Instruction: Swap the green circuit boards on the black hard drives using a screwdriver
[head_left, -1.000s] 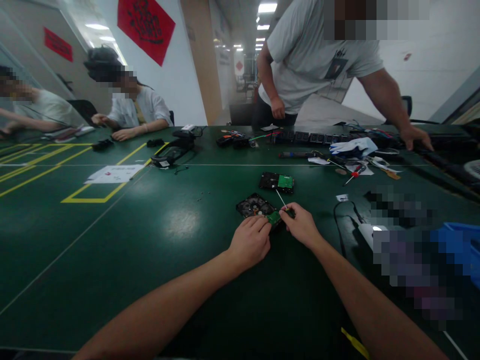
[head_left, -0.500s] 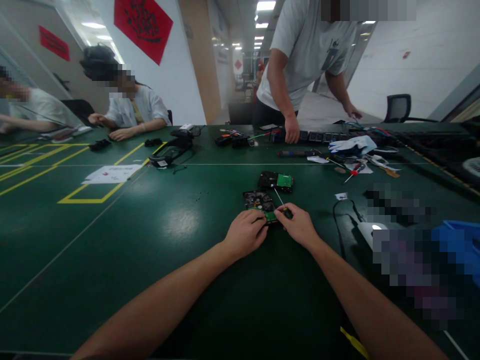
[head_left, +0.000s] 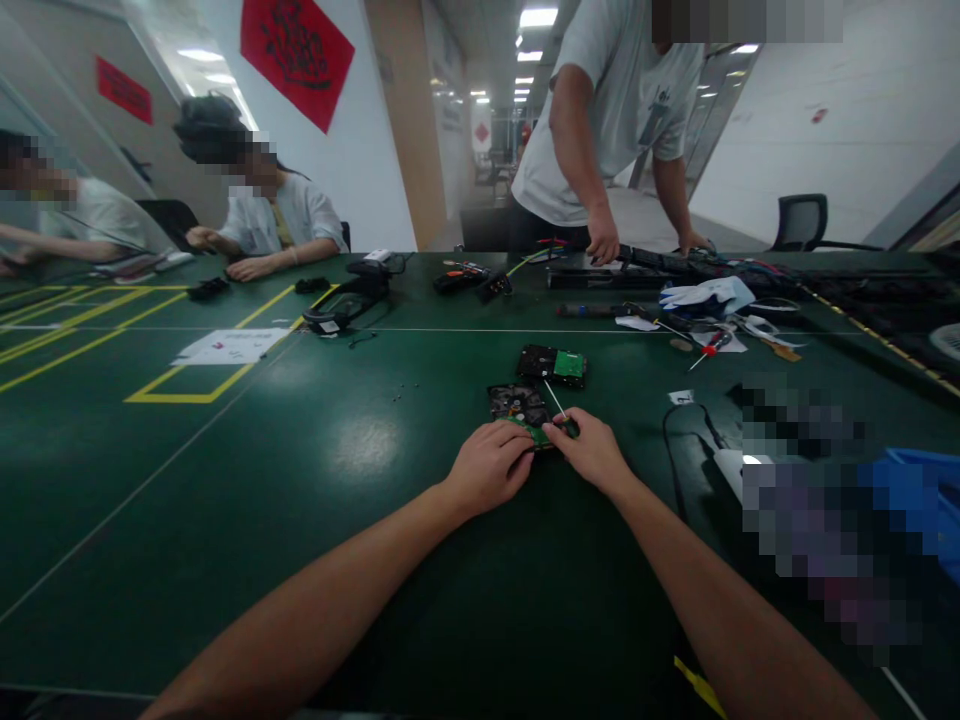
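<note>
Left hand holds the nearer hard drive by its green circuit board end. Right hand grips a screwdriver (shaft pointing away from the wearer), fingertips at the board's right end. The drive is at the fingers, above the green table, just nearer than a second drive.

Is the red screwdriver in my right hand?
No, the red screwdriver lies farther back on the table, apart from your right hand.
</note>
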